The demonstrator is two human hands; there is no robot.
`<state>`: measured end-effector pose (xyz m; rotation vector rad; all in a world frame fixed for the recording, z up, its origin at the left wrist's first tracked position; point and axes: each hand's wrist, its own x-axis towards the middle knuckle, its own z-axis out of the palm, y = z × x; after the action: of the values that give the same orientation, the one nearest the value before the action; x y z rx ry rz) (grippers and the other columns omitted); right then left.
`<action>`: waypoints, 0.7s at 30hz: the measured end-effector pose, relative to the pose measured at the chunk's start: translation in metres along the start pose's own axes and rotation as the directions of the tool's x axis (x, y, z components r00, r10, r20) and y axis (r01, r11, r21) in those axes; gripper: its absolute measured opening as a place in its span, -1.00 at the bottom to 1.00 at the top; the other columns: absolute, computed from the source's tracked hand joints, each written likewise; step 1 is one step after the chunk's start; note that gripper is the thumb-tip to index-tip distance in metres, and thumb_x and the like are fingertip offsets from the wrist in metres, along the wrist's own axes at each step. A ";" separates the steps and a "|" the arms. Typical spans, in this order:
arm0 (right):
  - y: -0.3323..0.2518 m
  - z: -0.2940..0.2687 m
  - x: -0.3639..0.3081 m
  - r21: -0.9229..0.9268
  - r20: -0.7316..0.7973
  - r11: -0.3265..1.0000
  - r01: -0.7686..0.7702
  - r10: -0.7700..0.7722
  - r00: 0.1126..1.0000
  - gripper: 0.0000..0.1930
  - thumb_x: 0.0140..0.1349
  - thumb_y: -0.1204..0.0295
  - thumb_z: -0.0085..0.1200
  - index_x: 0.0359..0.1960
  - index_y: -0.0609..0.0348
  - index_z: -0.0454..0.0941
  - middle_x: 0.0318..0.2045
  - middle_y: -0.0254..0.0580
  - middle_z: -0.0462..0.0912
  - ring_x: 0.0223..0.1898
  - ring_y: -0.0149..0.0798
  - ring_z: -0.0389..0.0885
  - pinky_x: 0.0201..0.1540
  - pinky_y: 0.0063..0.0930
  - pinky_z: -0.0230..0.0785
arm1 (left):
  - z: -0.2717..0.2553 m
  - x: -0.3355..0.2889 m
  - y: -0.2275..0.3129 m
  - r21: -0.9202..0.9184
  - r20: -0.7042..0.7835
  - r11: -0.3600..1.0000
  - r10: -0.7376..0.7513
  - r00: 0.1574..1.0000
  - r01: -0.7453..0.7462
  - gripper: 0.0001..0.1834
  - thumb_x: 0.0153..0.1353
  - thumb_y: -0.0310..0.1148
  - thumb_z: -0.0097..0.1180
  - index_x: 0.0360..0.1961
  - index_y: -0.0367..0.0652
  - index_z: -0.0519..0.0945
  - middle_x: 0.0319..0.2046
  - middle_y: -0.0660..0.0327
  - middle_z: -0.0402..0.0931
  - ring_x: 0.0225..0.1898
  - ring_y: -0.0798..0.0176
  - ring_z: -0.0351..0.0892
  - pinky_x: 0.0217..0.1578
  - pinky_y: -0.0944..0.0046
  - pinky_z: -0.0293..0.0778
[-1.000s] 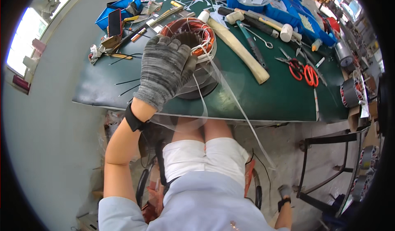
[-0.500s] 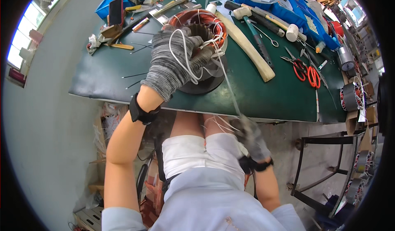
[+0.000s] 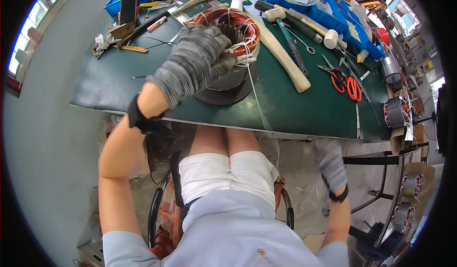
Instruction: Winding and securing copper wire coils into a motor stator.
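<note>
My left hand, in a grey knitted glove, is closed on the near left rim of a motor stator with copper windings. White lacing cord binds the coil, and its fingers rest by the lacing. Beneath, a round black base stands on the green table. From the stator a strand of white cord runs down toward the table's front edge, where it gets faint. Past that edge, low on the right, is my gloved right hand. Motion smears its fingers, and whether it grips the cord is not visible.
Right of the stator lie a curved pale wooden handle, a hammer and red-handled scissors. Blue bins line the back. A phone leans at the back left. A metal frame stands beyond the table's right front.
My right hand has swung outward to the right, away from my lap. The loop of white cord over my left hand is gone. My left hand stays on the stator.
</note>
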<state>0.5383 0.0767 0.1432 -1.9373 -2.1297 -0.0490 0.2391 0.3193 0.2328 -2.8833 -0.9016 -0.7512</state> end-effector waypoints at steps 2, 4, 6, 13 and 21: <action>-0.037 -0.030 0.097 0.188 -0.330 0.953 0.237 -0.166 0.929 -0.81 -0.11 0.39 0.26 -0.49 0.08 0.49 -0.53 -0.16 0.49 -0.51 -0.15 0.49 -0.54 -0.37 0.35 | -0.013 0.002 -0.001 0.021 0.076 1.000 -0.018 0.997 0.016 -0.65 0.03 -0.13 0.09 -0.28 -0.19 0.53 -0.31 0.06 0.48 -0.20 -0.02 0.43 -0.12 0.08 0.28; -0.070 -0.047 0.169 0.004 -0.493 0.886 0.464 -0.402 0.772 -0.83 0.00 0.43 0.16 -0.35 0.14 0.53 -0.39 -0.13 0.54 -0.37 -0.14 0.55 -0.35 -0.40 0.44 | -0.020 0.019 0.012 0.159 0.330 0.987 -0.084 0.940 0.032 -0.61 0.01 -0.09 0.10 -0.28 -0.20 0.52 -0.38 0.03 0.50 -0.25 -0.05 0.45 -0.15 0.06 0.30; -0.085 -0.047 0.213 0.227 -0.501 0.872 0.434 -0.278 0.820 -0.82 0.03 0.43 0.14 -0.30 0.15 0.54 -0.34 -0.11 0.56 -0.32 -0.13 0.56 -0.28 -0.40 0.45 | -0.016 0.022 0.013 0.136 0.379 0.986 -0.141 0.915 0.095 -0.58 -0.02 -0.05 0.13 -0.30 -0.19 0.51 -0.44 0.05 0.51 -0.32 -0.04 0.46 -0.20 0.06 0.32; -0.083 -0.023 0.249 0.283 -0.351 0.795 0.536 -0.435 0.829 -0.72 0.13 0.35 0.06 -0.15 0.22 0.49 -0.32 -0.04 0.56 -0.21 -0.07 0.53 -0.08 -0.34 0.37 | 0.013 0.000 0.007 0.260 -0.068 0.963 0.089 0.994 -0.069 -0.59 0.05 0.02 0.04 -0.20 -0.05 0.52 -0.38 0.20 0.48 -0.21 0.12 0.44 -0.17 0.05 0.26; -0.110 0.001 0.146 0.977 0.182 -0.099 -0.190 -0.081 0.980 -0.73 0.28 0.23 -0.09 -0.08 0.07 0.45 -0.59 -0.47 0.36 -0.63 -0.61 0.28 -0.61 -0.76 0.16 | -0.001 0.013 0.011 0.175 0.019 0.984 0.033 0.999 -0.036 -0.52 -0.06 -0.01 0.19 -0.24 -0.17 0.54 -0.45 0.15 0.49 -0.24 0.01 0.45 -0.17 0.05 0.29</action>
<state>0.4186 0.2072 0.1899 -0.9094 -1.1650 1.4369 0.2540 0.3164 0.2405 -2.7473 -0.8694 -0.6135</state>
